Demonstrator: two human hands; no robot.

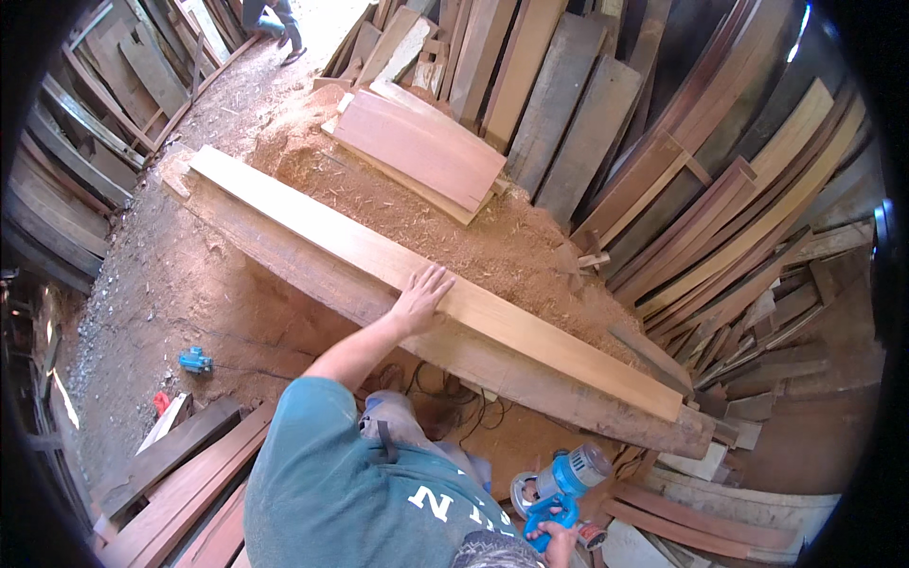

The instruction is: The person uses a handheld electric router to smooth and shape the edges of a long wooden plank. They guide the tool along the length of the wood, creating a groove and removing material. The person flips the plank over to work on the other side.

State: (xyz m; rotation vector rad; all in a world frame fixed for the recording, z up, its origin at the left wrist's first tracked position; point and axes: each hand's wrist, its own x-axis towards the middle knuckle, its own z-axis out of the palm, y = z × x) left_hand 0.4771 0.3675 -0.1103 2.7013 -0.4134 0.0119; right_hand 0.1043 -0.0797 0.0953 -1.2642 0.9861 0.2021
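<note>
A long, pale plank (pixel 350 241) lies on a thick, rough timber beam (pixel 492 364), running from far left to near right. My left hand (pixel 423 301) rests flat across the plank's middle, fingers spread, gripping nothing. Down by my right side, my right hand (pixel 561 546) is closed on the handle of a blue router (pixel 568 478). The router's round base faces left. It is held apart from the plank, on the near side of the beam.
Sawdust heaps lie behind the beam, with a short reddish board (pixel 421 147) on them. Many boards lean along the back and right. Another blue power tool (pixel 195 360) sits on the ground at left, its cord trailing. Stacked boards (pixel 189 473) lie near left. A person (pixel 279 28) stands far off.
</note>
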